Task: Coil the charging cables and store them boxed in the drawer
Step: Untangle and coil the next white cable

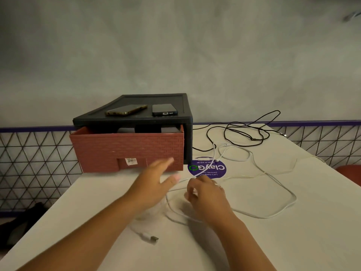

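Where a white table (293, 241) meets a grey wall (175, 45), our left hand (154, 182) spreads wide and our right hand (209, 196) curls round the white cable (295, 199) looped on it, a black cable (254, 139) behind. The red drawer (127, 151) stands partly open; we cannot make out its contents.

Dim, warm and flat, lit softly from overhead, possibly a little from behind. Faint, soft-edged shadow on the table (293, 241) beneath the right hand (207, 194). Heavy motion blur across the left hand (154, 180), milder on the right. Low contrast between the white cable (146, 236) and the pale tabletop. Wide-angle bowing toward the edges, with smeared, mottled softness over the wall (175, 45) and in the corners.
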### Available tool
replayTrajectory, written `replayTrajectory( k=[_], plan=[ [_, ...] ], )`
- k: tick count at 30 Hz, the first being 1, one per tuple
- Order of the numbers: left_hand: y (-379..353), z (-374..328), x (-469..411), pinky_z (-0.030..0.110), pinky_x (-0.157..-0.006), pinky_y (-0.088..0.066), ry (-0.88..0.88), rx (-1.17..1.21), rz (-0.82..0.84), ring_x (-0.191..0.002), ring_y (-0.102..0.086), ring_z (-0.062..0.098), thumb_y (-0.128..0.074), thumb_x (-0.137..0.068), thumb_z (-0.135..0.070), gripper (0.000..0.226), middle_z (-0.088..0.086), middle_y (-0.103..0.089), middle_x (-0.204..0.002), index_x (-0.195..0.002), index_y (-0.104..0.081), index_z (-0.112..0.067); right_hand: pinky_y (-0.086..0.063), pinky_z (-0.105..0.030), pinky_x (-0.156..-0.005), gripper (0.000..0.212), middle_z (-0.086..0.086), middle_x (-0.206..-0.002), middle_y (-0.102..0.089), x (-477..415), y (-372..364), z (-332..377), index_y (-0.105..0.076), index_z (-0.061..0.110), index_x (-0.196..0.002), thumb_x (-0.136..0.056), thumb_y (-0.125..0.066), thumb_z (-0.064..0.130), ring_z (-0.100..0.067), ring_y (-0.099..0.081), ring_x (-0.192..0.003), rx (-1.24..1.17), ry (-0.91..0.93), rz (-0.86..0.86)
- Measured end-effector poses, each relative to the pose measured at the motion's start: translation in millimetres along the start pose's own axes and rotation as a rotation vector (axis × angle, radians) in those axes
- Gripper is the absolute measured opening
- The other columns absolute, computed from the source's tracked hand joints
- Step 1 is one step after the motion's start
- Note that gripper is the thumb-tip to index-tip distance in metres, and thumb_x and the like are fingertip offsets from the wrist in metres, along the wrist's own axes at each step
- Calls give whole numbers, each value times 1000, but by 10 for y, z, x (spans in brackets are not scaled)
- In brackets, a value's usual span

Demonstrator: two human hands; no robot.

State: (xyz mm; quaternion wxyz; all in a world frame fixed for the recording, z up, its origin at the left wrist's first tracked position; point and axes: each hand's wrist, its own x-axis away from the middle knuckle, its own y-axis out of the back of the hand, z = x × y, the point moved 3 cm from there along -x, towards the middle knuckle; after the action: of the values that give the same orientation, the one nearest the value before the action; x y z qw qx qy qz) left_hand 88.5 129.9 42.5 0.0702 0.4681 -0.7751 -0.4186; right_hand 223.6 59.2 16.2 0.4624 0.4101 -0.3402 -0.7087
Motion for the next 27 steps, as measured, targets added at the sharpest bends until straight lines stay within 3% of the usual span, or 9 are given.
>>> replayTrajectory(
  k=[2, 3, 5, 8, 13, 17, 19, 23, 27],
  plan=[
    [-98, -57, 164, 24, -86, -47, 23, 343, 88, -95, -61, 6, -62, -72, -56, 27, -21, -66, -95, -98, -64, -48, -37, -31, -84, 16, -2, -105, -58, -16, 92, 12, -59, 17, -97, -92, -51, 30, -25, -51, -103, -73, 1, -117],
    [-134, -42, 206, 23, -74, -48, 12, 334, 89, -76, -60, 5, -64, -71, -52, 18, -18, -65, -76, -88, -65, -48, -38, -31, -80, 17, -3, -101, -60, -15, 133, 20, -60, 15, -95, -92, -52, 29, -26, -52, -99, -114, 5, -160],
    [-148, 6, 245, 25, -63, -44, -15, 178, 71, -59, -51, 7, -62, -83, -35, 8, -10, -58, -63, -83, -62, -43, -38, -31, -71, 16, -4, -90, -63, 3, 207, 20, -60, 13, -87, -92, -54, 27, -26, -53, -87, -212, 17, -231],
    [-46, 176, 255, 27, -61, -41, 21, 81, -9, -62, -52, 12, -53, -92, -24, 24, -6, -61, -67, -73, -60, -36, -34, -30, -64, 20, -1, -78, -61, 27, 285, -50, -58, 14, -77, -92, -55, 28, -21, -52, -76, -320, -37, -289],
    [102, 573, 292, 26, -63, -40, 163, -38, -94, -72, -58, 19, -49, -94, -14, 28, -4, -64, -72, -72, -57, -28, -36, -27, -71, 14, 0, -94, -62, -10, 273, -186, -71, 16, -92, -88, -61, 26, -20, -55, -94, -296, -122, -287],
    [141, 807, 326, 26, -62, -41, 274, -194, -125, -70, -56, 16, -47, -95, -19, 25, -6, -61, -72, -76, -56, -30, -31, -21, -79, 27, 2, -121, -49, -3, 201, -226, -63, 25, -115, -88, -61, 21, -19, -45, -112, -153, -179, -150],
    [207, 867, 310, 30, -68, -43, 314, -137, -187, -75, -57, 21, -46, -96, -21, 22, -1, -63, -78, -80, -61, -25, -29, -20, -81, 40, 1, -129, -42, 11, 206, -247, -54, 29, -125, -87, -60, 19, -22, -41, -118, -99, -208, -111],
    [315, 962, 314, 33, -75, -39, 351, -148, -268, -89, -55, 25, -44, -98, -23, 26, 5, -62, -91, -90, -66, -11, -35, -24, -84, 54, -1, -132, -37, 20, 200, -258, -43, 29, -133, -83, -61, 19, -24, -44, -117, -59, -258, -29],
    [397, 1103, 381, 31, -83, -39, 399, -216, -290, -101, -53, 29, -46, -97, -20, 26, 11, -61, -110, -100, -69, -8, -41, -29, -93, 66, -1, -128, -43, 40, 89, -216, -39, 30, -136, -77, -67, 20, -24, -47, -117, 5, -221, 207]
  ],
)
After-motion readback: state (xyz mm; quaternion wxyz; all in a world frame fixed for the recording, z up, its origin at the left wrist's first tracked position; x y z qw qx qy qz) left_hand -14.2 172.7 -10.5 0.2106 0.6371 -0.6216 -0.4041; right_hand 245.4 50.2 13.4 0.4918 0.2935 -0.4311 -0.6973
